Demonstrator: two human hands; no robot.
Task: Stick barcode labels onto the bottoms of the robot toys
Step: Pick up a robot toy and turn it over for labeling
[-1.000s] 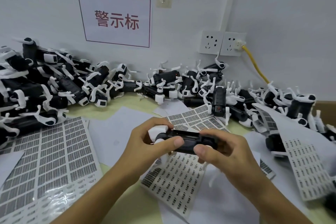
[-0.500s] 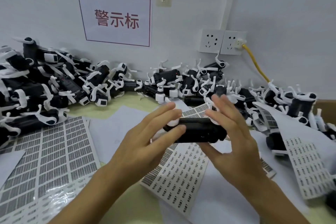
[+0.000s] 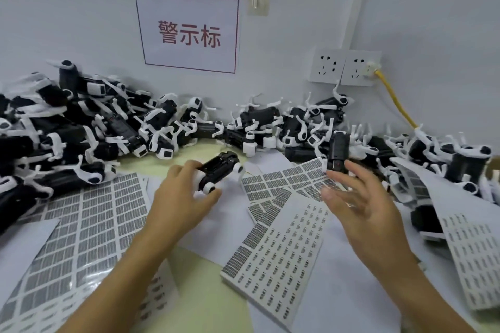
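Observation:
My left hand [image 3: 184,192] grips a black robot toy with white legs [image 3: 219,170] just above the table, left of centre. My right hand [image 3: 357,197] hovers to the right with its fingers spread and holds nothing. Its fingertips reach close to another black robot toy [image 3: 336,153] standing on end at the edge of the pile; I cannot tell whether they touch it. A sheet of small barcode labels [image 3: 281,240] lies between and beneath my hands.
Piles of black-and-white robot toys line the wall at the left [image 3: 54,130], the back [image 3: 265,121] and the right [image 3: 449,154]. More label sheets lie at the left [image 3: 81,224] and right [image 3: 473,251]. A yellow cable [image 3: 397,103] hangs from the wall socket.
Both hands held one toy at the centre. My right hand has let go and swung right toward the pile, while my left hand has carried the toy left and away.

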